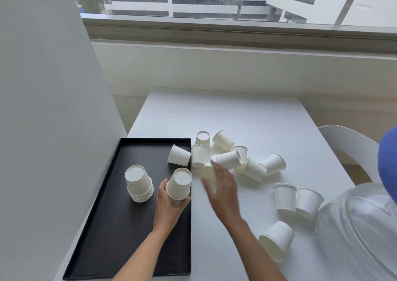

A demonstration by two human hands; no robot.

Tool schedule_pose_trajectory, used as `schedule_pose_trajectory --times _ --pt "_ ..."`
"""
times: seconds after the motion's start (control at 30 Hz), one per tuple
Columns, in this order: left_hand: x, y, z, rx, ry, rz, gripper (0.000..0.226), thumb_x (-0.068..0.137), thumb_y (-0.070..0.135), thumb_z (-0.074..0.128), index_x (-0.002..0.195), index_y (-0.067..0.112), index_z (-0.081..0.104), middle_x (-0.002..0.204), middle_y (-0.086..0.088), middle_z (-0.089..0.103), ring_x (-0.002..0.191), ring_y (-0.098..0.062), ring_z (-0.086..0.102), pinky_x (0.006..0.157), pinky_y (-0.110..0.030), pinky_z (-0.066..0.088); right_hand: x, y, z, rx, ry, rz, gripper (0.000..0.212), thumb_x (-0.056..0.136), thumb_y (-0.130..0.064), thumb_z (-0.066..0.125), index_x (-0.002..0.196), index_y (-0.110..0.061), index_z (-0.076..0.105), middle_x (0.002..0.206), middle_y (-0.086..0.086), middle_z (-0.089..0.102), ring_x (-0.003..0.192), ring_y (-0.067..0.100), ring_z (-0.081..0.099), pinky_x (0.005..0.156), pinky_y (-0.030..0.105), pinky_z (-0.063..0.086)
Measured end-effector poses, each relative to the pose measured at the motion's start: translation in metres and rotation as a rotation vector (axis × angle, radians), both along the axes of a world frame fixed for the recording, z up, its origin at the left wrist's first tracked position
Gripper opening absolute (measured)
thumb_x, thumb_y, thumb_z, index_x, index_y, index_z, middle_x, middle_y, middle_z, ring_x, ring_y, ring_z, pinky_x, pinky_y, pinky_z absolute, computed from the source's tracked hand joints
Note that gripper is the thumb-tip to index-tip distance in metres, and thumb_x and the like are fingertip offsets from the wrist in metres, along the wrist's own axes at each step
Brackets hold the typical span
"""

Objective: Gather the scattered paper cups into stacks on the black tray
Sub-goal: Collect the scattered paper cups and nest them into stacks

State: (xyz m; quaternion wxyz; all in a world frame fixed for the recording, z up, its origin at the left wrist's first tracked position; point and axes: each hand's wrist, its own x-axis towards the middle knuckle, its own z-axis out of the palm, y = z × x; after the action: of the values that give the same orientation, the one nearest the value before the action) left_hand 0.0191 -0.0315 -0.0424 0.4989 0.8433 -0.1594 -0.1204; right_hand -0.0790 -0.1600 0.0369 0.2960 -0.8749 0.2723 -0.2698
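My left hand [166, 203] is wrapping an upturned cup stack [178, 185] over the tray [111, 227]; my right hand [223, 189] is stretching, fingers spread, toward the loose cups [229, 159].

The paper cups [229, 160] look matt white; the black tray [120, 227] is matt, the white table [225, 117] smooth, the clear bowl [361, 222] glossy.

One black tray [111, 227] on the counter [247, 117], two upside-down cup stacks on it: one free [138, 183], one in the left hand [178, 186], plus one loose cup on its side [178, 155]. About twelve loose cups [253, 169] on the counter, pile count uncertain. Two hands, one clear glass bowl [361, 227], one white chair [352, 147].
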Motion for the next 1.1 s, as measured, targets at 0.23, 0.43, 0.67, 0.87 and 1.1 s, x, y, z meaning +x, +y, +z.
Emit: schedule_pose_trajectory --times 0.23,0.43,0.67,0.87,1.1 --pt "-0.002 0.001 -0.007 -0.011 -0.015 0.012 0.081 0.070 0.029 0.081 0.133 0.022 0.031 0.126 0.005 0.044 0.121 -0.020 0.042 0.094 -0.034 0.040 -0.114 -0.043 -0.046 0.326 0.635 -0.809 0.086 0.083 -0.044 0.065 0.148 -0.018 0.016 0.152 0.018 0.008 0.134 0.042 0.018 0.103 0.062 0.026" --pt "-0.005 0.000 -0.007 -0.003 -0.026 0.007 0.081 0.071 0.028 0.080 0.134 0.019 0.030 0.130 0.000 0.043 0.123 -0.021 0.041 0.098 -0.037 0.041 -0.131 -0.044 -0.057 0.445 0.692 -0.835 0.067 0.087 -0.019 0.060 0.141 -0.015 0.021 0.143 0.016 0.014 0.120 0.040 0.033 0.095 0.053 0.038" --pt "-0.009 0.003 -0.002 0.009 -0.028 -0.008 0.081 0.073 0.026 0.079 0.136 0.016 0.029 0.135 -0.004 0.043 0.127 -0.023 0.040 0.102 -0.039 0.039 -0.107 -0.045 -0.055 0.308 0.561 -0.629 0.060 0.086 -0.015 0.061 0.139 -0.010 0.032 0.135 0.016 0.036 0.117 0.036 0.045 0.093 0.044 0.042" --pt "-0.011 0.008 -0.001 0.018 -0.018 -0.014 0.082 0.076 0.030 0.077 0.139 0.020 0.026 0.139 -0.001 0.041 0.130 -0.021 0.037 0.104 -0.040 0.038 -0.086 -0.052 -0.050 0.318 0.162 -0.386 0.060 0.083 -0.019 0.070 0.136 -0.006 0.042 0.138 0.015 0.039 0.127 0.031 0.042 0.102 0.036 0.038" --pt "-0.014 0.009 -0.003 0.017 -0.008 -0.009 0.081 0.079 0.032 0.074 0.141 0.024 0.023 0.144 0.001 0.037 0.134 -0.019 0.032 0.105 -0.039 0.035 -0.096 -0.044 -0.065 0.283 0.019 -0.281 0.066 0.081 -0.031 0.072 0.137 -0.017 0.040 0.135 0.005 0.045 0.125 0.021 0.043 0.102 0.030 0.038"
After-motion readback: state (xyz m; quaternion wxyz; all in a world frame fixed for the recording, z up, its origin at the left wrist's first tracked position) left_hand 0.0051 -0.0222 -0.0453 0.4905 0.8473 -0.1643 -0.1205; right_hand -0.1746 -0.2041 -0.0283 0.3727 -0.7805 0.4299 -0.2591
